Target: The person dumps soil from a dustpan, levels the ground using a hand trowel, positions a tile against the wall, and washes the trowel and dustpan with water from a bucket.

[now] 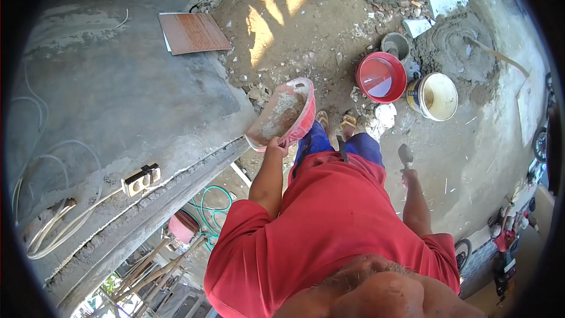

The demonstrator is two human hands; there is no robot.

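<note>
Head view: the two hands are well apart, each closed on something. The left hand (279, 146) is clamped on the near rim of a red basin (305, 121), which hangs tilted at the person's left side, just beside the left leg; grey residue coats its inside. The right hand (406, 177) grips a trowel (405, 153) by its handle, out to the right, with the blade pointing away from the body. Ahead and to the right, three buckets stand close together on the ground: a red bucket (363, 87) with liquid in it, a white bucket (416, 96) with pale residue inside, and a smaller grey bucket (385, 43) behind the red one. Past them lies a heap of wet mortar (456, 53), with a long wooden handle (500, 56) slanting out of it. On the left, a raised concrete slab (141, 112) carries a brown board (194, 32) near its far edge and a power socket (140, 182) nearer the person.
</note>
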